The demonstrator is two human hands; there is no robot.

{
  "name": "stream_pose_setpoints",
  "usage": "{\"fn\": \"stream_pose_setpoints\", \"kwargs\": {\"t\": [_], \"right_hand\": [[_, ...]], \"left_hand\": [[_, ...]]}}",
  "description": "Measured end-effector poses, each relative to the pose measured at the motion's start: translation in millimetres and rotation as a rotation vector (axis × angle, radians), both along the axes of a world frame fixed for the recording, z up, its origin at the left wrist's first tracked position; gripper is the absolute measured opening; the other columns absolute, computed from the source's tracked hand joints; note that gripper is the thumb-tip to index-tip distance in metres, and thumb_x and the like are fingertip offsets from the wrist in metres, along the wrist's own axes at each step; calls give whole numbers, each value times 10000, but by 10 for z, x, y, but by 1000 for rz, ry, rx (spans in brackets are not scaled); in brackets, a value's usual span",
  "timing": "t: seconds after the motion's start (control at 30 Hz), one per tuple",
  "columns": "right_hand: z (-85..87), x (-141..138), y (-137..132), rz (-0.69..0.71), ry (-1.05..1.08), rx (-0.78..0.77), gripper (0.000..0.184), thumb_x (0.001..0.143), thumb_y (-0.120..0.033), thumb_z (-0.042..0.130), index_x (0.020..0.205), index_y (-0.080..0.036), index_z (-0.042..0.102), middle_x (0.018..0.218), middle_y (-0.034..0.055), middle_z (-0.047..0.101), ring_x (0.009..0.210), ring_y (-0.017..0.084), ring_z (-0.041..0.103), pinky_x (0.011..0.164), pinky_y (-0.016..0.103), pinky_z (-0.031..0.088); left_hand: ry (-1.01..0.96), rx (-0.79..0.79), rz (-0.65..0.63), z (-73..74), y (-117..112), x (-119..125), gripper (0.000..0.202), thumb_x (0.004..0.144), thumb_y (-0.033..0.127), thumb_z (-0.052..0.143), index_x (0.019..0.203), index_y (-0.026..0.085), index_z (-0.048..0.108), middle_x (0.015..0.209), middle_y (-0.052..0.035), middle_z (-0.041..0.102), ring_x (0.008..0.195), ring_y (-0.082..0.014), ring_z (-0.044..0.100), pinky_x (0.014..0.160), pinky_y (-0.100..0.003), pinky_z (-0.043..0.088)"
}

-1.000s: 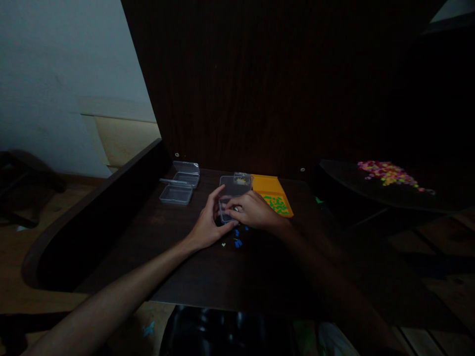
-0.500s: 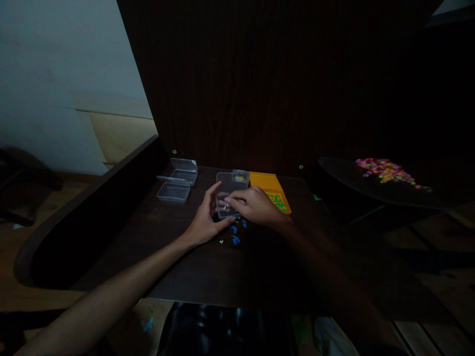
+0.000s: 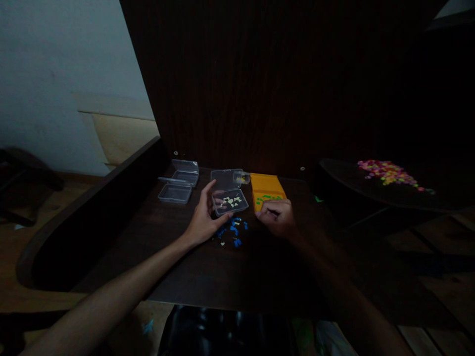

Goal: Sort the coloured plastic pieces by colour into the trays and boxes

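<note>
At left, we see the raised side panel (image 3: 92, 207) bounding the table (image 3: 185, 277). Our left hand (image 3: 204, 217) grips the clear box (image 3: 239, 209) between spread thumb and fingers; blue pieces (image 3: 237, 243) lie just nearer. A narrow gap separates this box from the yellow case (image 3: 265, 183), where our right hand (image 3: 277, 217) curls inward; we cannot tell whether it holds anything. Both forearms angle inward over the table's near edge.

A pale wall (image 3: 59, 74) — dimly lit — flanks a dark panel (image 3: 252, 89).
</note>
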State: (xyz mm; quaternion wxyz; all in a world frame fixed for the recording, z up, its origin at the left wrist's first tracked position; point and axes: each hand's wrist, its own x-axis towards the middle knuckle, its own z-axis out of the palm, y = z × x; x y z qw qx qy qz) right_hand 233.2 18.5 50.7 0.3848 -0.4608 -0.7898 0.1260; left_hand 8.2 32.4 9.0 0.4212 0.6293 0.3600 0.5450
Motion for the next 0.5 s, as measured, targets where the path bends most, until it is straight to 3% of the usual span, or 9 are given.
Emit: {"fn": "stream_pose_setpoints", "kwargs": {"t": [0.1, 0.23, 0.33, 0.5], "right_hand": [[-93, 22, 4, 10, -118, -65, 282, 776, -304, 551, 520, -194, 513, 444, -56, 352, 431, 95, 360, 525, 251, 300], [-202, -32, 36, 51, -330, -192, 117, 764, -269, 607, 766, -188, 691, 556, -33, 553, 512, 116, 473, 560, 243, 319], [-243, -98, 38, 63, -460, -221, 203, 780, -263, 620, 950, -219, 722, 770, 7, 701, 675, 155, 591, 632, 259, 354], [-234, -190, 15, -11, -539, -277, 219, 806, -278, 623, 1000, -243, 719, 893, 24, 743, 804, 188, 642, 674, 273, 372]], "left_hand": [[-5, 5, 31, 9, 14, -4, 933, 696, 271, 819, 1458, 285, 281, 1247, -96, 549, 961, -189, 617, 927, -462, 583], [-10, -1, 41, 29, 26, -16, 942, 689, 268, 821, 1456, 286, 274, 1252, -98, 545, 962, -193, 616, 924, -461, 585], [-14, 7, 36, 27, 29, -21, 934, 700, 258, 811, 1459, 291, 268, 1259, -99, 541, 964, -196, 618, 928, -473, 581], [6, 14, 19, -2, 30, -26, 922, 713, 270, 805, 1464, 290, 269, 1259, -100, 539, 988, -204, 615, 933, -474, 573]]}}
